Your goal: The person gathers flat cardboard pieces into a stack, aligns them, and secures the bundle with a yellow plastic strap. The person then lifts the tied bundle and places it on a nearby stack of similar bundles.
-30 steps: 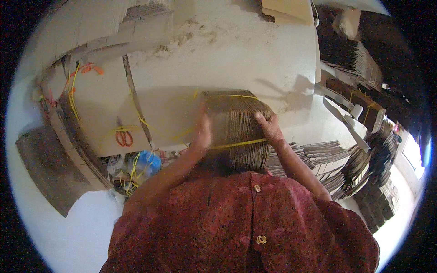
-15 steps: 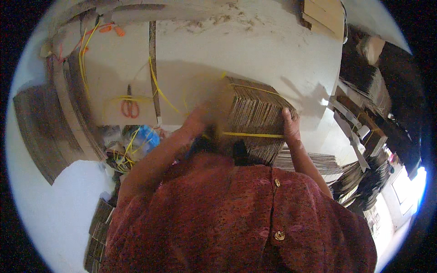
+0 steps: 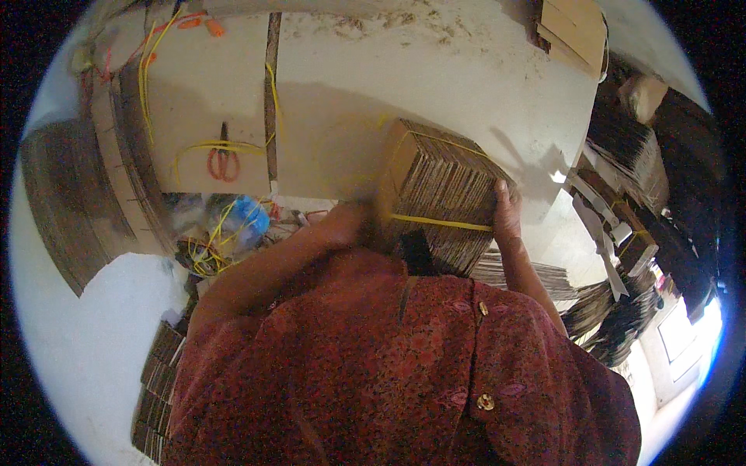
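Both hands [image 3: 423, 221] clamp cardboard bundle [image 3: 439, 198] edges; bare floor [image 3: 466, 85] ahead.

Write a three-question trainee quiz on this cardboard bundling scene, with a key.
1. True or false: both hands are on the bundle of flat cardboard sheets.
2. What colour is the strap around the bundle? A) blue B) yellow C) white
3. Which tool lies on the cardboard sheet at upper left?

Key
1. True: the left hand presses the bundle's left side and the right hand grips its right side.
2. B, yellow.
3. The orange-handled scissors, next to loose yellow strapping.
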Demonstrator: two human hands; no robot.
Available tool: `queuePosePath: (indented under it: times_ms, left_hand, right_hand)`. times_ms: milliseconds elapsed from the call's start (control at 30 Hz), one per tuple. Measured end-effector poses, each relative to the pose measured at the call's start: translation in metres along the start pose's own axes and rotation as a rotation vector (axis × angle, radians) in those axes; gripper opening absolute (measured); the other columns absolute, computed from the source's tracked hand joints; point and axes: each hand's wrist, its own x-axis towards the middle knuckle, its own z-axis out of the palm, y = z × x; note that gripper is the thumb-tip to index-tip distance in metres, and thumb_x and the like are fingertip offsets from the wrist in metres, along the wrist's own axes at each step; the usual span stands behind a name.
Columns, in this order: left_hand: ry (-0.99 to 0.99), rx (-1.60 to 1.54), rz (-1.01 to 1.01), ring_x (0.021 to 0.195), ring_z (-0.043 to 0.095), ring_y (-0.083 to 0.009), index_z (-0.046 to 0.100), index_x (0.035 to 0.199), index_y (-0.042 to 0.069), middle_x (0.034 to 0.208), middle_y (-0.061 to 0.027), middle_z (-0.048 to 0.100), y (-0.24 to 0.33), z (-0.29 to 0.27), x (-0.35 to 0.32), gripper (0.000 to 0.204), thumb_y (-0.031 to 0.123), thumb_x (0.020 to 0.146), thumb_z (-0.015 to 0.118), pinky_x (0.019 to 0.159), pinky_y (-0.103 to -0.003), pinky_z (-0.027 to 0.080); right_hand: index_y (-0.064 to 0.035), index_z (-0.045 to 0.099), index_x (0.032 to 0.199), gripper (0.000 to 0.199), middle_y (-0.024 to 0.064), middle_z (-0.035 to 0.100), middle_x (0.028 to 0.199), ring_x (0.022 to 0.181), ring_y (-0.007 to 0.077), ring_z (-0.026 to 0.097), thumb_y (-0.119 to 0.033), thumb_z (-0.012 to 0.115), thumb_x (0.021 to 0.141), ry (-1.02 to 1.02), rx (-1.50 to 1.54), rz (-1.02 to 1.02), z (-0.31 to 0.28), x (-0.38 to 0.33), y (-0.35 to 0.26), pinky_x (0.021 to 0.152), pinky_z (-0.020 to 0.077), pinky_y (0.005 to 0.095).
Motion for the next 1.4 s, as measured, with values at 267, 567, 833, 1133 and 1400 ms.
queuePosePath:
  times_ms: [267,567,833,1133,1400]
  left_hand:
    - [-0.017,0.012,-0.049,0.073,0.060,-0.0384,0.064,0.080,0.000,0.079,-0.0231,0.061,-0.023,0.015,0.011,0.026,0.023,0.071,0.055,0.065,-0.047,0.048]
    - [0.152,0.262,0.093,0.079,0.059,-0.0400,0.062,0.091,0.003,0.090,-0.0218,0.060,-0.039,0.036,0.044,0.024,0.016,0.072,0.054,0.070,-0.048,0.046]
    - [0.037,0.020,0.103,0.087,0.058,-0.0361,0.060,0.100,0.007,0.098,-0.0190,0.060,0.028,-0.035,0.032,0.026,0.018,0.080,0.048,0.074,-0.045,0.046]
    - [0.125,-0.374,0.343,0.076,0.055,-0.0193,0.062,0.091,0.006,0.085,-0.0063,0.061,0.100,-0.096,0.024,0.021,0.021,0.080,0.051,0.068,-0.031,0.043]
    - [-0.072,-1.450,-0.023,0.036,0.022,-0.0041,0.055,0.076,0.006,0.049,0.0074,0.029,0.147,-0.153,0.025,0.017,0.021,0.083,0.051,0.033,-0.021,0.018]
  right_hand:
    - [0.0009,0.049,0.110,0.056,0.0066,0.056,0.096,0.088,0.0153,0.051,-0.047,0.055,0.081,-0.012,0.096,0.013,0.012,-0.008,-0.021,0.079,0.0425,0.0306]
    - [-0.0006,0.042,0.122,0.064,0.0082,0.051,0.113,0.099,0.0180,0.049,-0.051,0.049,0.083,-0.158,0.183,0.076,-0.012,-0.007,0.001,0.086,0.0396,0.0322]
    - [-0.0060,0.034,0.131,0.068,0.0099,0.045,0.125,0.112,0.0238,0.045,-0.055,0.045,0.084,-0.185,0.366,0.214,-0.048,-0.010,0.005,0.094,0.0368,0.0387]
    - [-0.0048,0.044,0.124,0.066,0.0120,0.055,0.113,0.095,0.0217,0.058,-0.058,0.041,0.084,-0.307,0.441,0.214,-0.081,0.037,-0.077,0.079,0.0492,0.0357]
    - [-0.0039,0.044,0.124,0.079,0.0149,0.052,0.118,0.110,0.0265,0.050,-0.068,0.029,0.081,-0.535,0.755,0.459,-0.086,0.059,-0.030,0.091,0.0420,0.0402]
